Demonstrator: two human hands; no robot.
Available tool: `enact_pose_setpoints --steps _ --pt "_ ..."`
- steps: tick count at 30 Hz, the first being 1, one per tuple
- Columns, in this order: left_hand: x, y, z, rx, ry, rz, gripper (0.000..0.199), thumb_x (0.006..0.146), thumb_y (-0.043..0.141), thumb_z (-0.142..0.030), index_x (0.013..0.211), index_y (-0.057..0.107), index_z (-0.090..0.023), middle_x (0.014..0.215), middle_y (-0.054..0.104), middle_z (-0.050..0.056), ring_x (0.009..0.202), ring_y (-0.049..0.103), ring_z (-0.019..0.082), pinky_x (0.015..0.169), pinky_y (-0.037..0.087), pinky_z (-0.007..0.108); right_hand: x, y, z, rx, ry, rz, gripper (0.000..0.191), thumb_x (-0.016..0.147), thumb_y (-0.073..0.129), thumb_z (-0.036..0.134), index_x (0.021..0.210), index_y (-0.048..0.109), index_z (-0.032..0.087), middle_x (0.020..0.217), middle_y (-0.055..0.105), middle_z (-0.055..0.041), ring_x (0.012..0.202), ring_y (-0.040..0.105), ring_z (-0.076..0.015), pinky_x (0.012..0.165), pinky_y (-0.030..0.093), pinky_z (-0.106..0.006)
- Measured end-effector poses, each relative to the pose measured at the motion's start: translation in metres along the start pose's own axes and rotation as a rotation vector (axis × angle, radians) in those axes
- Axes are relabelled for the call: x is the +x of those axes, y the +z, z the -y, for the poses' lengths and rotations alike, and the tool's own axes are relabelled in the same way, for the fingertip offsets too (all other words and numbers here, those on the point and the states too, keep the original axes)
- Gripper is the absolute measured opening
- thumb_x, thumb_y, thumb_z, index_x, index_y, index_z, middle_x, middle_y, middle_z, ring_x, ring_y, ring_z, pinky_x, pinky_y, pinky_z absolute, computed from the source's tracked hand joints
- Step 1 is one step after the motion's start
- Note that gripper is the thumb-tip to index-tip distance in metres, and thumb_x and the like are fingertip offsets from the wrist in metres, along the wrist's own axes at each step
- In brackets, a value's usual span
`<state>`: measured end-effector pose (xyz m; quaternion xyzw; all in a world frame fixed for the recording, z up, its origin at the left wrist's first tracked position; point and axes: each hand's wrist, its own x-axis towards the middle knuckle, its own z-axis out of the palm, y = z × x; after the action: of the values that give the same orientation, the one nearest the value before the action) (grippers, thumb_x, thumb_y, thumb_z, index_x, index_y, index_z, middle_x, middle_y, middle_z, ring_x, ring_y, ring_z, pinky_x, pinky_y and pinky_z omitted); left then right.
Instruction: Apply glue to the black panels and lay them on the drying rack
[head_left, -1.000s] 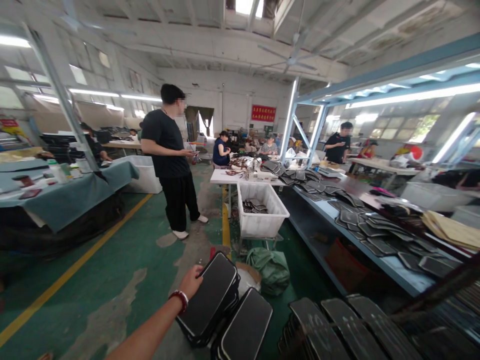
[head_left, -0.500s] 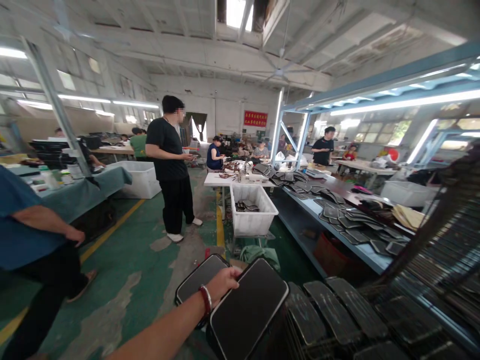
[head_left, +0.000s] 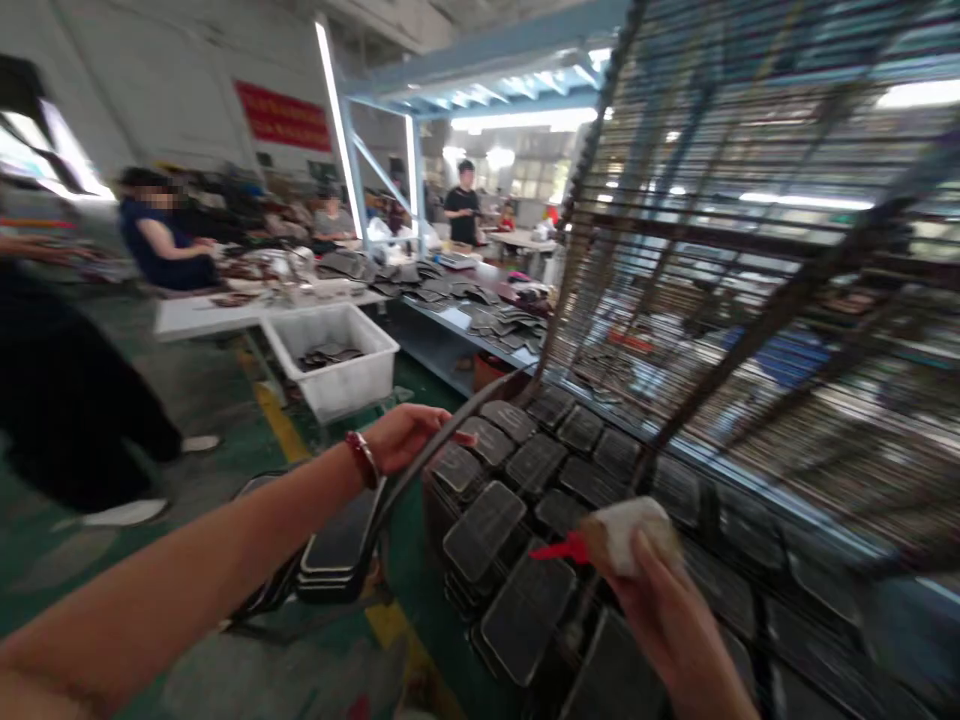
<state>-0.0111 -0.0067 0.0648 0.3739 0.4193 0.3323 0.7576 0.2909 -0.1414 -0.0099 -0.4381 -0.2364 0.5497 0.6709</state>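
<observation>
My left hand (head_left: 411, 437), with a red bracelet at the wrist, has its fingers curled at the curved dark rim (head_left: 480, 392) of a wire-mesh rack. The rim crosses in front of part of the hand. In my right hand (head_left: 664, 610) is a stained white squeeze bottle (head_left: 631, 535), its red nozzle pointing left. Below the nozzle lie rows of dark, rounded rectangular panels (head_left: 529, 610) with pale edges. Another stack of such panels (head_left: 341, 545) sits beneath my left forearm, which partly hides it.
The slanted wire mesh (head_left: 750, 260) rises over the right side. Ahead stands a white bin (head_left: 341, 375) with dark pieces inside, beside a blue bench (head_left: 431, 345) bearing more panels. A standing person (head_left: 67, 400) is at the left; others are farther back.
The view has swung right and closer to the mesh rack. My left hand has left the single dark panel and moved to the rack's rim. My right hand has come into view with the bottle.
</observation>
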Motion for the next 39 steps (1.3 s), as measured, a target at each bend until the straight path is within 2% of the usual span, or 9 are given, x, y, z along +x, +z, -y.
enact_pose_setpoints --steps 2,6,8,10,14,19,28,35,39 --pt "0.015 0.030 -0.011 0.063 -0.077 0.157 0.016 0.072 0.045 -0.019 0.074 0.060 -0.012 0.080 0.069 0.011 0.050 0.050 0.010 0.054 0.040 0.025 -0.009 -0.010 0.003 0.032 0.023 -0.007 0.037 0.074 0.078 0.034 0.105 0.065 0.020 0.104 0.067 -0.0058 0.092 0.063 -0.0202 0.077 0.055 -0.033" --pt "0.029 0.095 0.000 0.124 -0.175 0.334 0.018 0.058 0.053 -0.013 0.073 0.062 -0.010 0.077 0.069 0.010 0.058 0.059 0.014 0.055 0.044 0.024 -0.002 0.007 -0.009 0.073 0.037 0.072 0.043 0.071 0.080 0.038 0.107 0.065 0.020 0.102 0.069 -0.0062 0.090 0.063 -0.0209 0.074 0.055 -0.033" --pt "0.038 0.116 0.011 0.155 -0.206 0.363 0.022 0.052 0.054 -0.012 0.071 0.064 -0.009 0.070 0.067 0.009 0.059 0.061 0.015 0.056 0.048 0.024 -0.001 0.012 -0.016 0.085 0.049 0.114 0.045 0.072 0.080 0.039 0.110 0.064 0.020 0.105 0.069 -0.0066 0.090 0.063 -0.0210 0.072 0.054 -0.033" --pt "0.049 0.127 0.020 0.170 -0.239 0.381 0.024 0.050 0.055 -0.012 0.071 0.065 -0.008 0.066 0.066 0.007 0.058 0.061 0.015 0.058 0.049 0.024 -0.004 0.011 -0.019 0.096 0.063 0.151 0.046 0.072 0.080 0.038 0.112 0.063 0.022 0.107 0.068 -0.0065 0.091 0.063 -0.0210 0.072 0.054 -0.032" --pt "0.067 0.131 0.031 0.169 -0.313 0.433 0.024 0.049 0.054 -0.011 0.070 0.066 -0.007 0.064 0.066 0.007 0.056 0.061 0.014 0.055 0.050 0.023 -0.009 0.002 -0.023 0.109 0.084 0.181 0.044 0.072 0.080 0.035 0.111 0.062 0.023 0.106 0.068 -0.0055 0.092 0.063 -0.0201 0.074 0.053 -0.031" --pt "0.071 0.130 0.034 0.190 -0.347 0.468 0.024 0.050 0.053 -0.011 0.070 0.066 -0.008 0.063 0.067 0.006 0.054 0.061 0.014 0.052 0.049 0.023 -0.008 0.000 -0.025 0.119 0.098 0.208 0.042 0.076 0.077 0.032 0.113 0.060 0.024 0.108 0.068 -0.0044 0.093 0.063 -0.0198 0.077 0.053 -0.031" --pt "0.075 0.127 0.030 0.281 -0.396 0.425 0.025 0.050 0.053 -0.011 0.071 0.066 -0.009 0.063 0.066 0.006 0.055 0.061 0.015 0.054 0.051 0.024 0.000 0.006 -0.029 0.154 0.137 0.264 0.034 0.074 0.078 0.030 0.103 0.063 0.022 0.098 0.070 -0.0034 0.084 0.064 -0.0166 0.072 0.053 -0.027" --pt "0.083 0.127 0.030 0.312 -0.388 0.404 0.025 0.051 0.053 -0.011 0.072 0.066 -0.008 0.063 0.067 0.007 0.053 0.061 0.015 0.050 0.050 0.022 0.008 0.007 -0.034 0.217 0.155 0.283 0.035 0.071 0.080 0.035 0.101 0.065 0.024 0.100 0.071 -0.0031 0.089 0.065 -0.0203 0.076 0.056 -0.034" --pt "0.080 0.121 0.009 0.219 -0.267 0.398 0.022 0.053 0.054 -0.010 0.072 0.065 -0.008 0.067 0.067 0.008 0.056 0.062 0.016 0.053 0.051 0.023 0.010 -0.002 -0.031 0.258 0.152 0.261 0.036 0.075 0.076 0.041 0.105 0.065 0.024 0.111 0.069 -0.0051 0.100 0.064 -0.0228 0.086 0.055 -0.040"
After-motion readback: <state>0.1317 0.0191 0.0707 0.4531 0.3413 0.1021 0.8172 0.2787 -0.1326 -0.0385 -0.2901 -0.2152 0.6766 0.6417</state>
